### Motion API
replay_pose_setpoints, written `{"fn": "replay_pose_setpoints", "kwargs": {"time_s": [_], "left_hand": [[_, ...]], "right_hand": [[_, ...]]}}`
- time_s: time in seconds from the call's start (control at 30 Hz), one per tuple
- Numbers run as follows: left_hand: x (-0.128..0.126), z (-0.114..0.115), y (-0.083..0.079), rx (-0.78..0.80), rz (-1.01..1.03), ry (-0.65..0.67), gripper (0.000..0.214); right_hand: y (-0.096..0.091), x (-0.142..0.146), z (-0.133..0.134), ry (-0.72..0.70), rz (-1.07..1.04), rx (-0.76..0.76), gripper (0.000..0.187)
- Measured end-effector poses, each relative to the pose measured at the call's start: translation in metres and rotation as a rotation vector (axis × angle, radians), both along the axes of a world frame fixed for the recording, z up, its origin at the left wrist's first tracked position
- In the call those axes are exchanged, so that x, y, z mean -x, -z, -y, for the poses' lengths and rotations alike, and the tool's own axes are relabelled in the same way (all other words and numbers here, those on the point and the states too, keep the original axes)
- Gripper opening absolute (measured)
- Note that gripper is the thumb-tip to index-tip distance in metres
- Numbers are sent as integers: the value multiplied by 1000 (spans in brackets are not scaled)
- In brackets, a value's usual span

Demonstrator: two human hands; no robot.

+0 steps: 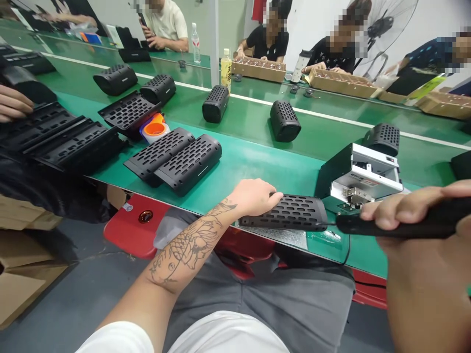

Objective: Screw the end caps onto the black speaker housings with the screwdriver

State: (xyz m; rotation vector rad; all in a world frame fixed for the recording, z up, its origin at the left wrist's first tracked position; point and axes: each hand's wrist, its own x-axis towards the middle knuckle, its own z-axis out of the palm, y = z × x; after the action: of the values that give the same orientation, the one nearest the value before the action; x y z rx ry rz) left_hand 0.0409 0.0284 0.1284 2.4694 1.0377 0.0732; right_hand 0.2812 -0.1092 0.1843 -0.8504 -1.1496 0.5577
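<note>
My left hand (253,196) rests closed over the left end of a black perforated speaker shell (290,213) lying on its side at the near edge of the green table (257,162). My right hand (405,208) grips a black electric screwdriver (401,226) held level, its tip touching the shell's right end. Its cable hangs down over the table edge.
A grey screw feeder machine (362,179) stands just behind the shell. Several more black shells (176,159) lie across the table, with an orange tape roll (154,130). A co-worker's hand (13,104) is at far left. People sit opposite with cardboard boxes (340,82).
</note>
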Motion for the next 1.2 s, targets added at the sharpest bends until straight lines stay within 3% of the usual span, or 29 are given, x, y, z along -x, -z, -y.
{"fn": "replay_pose_setpoints", "kwargs": {"time_s": [0.13,0.3,0.67,0.93,1.1,1.2], "left_hand": [[-1,1,-4,11,5,-7,59],[-2,1,-6,21,8,-2,61],[-5,-6,-7,82,14,2,58],[-4,-7,-5,68,19,-7,58],[-2,-5,-4,54,17,-15,57],[-3,-3,-5,63,-15,-36,57]], "right_hand": [[2,48,-6,-132,25,-46,34],[15,68,-21,-165,38,-8,25],[20,73,-26,-325,77,70,23],[31,74,-25,-357,75,52,25],[25,76,-23,-322,78,71,29],[12,44,-29,-171,17,29,36]]}}
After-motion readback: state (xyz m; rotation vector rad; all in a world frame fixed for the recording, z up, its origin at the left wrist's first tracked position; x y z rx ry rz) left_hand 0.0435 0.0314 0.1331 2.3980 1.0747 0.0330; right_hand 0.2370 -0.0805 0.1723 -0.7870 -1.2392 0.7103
